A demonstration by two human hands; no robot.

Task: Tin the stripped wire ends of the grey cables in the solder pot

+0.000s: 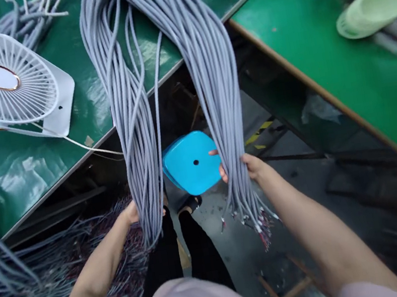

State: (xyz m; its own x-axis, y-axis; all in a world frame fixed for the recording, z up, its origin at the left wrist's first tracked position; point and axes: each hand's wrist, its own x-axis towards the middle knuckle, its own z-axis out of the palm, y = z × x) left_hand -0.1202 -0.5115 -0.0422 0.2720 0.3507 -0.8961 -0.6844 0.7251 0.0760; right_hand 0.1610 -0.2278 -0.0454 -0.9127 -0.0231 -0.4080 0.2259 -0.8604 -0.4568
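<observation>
A thick bundle of grey cables (217, 90) hangs over the edge of the green table in two limbs. My right hand (252, 165) is closed round the right limb near its lower end, with fingertips showing on the far side. Below that hand, the cable ends are stripped and thin red and white wires (263, 231) stick out. My left hand (132, 213) grips the left limb of cables (137, 143) low down, its fingers mostly hidden behind them. That limb's lower end appears looped, without bare wires in view.
A white fan (2, 76) stands on the green table (88, 105) at left, its cord trailing over the edge. A blue stool (198, 178) is below, between the limbs. Many cables (70, 269) lie at lower left. A second green table (317, 39) holds a pale green container (374, 10).
</observation>
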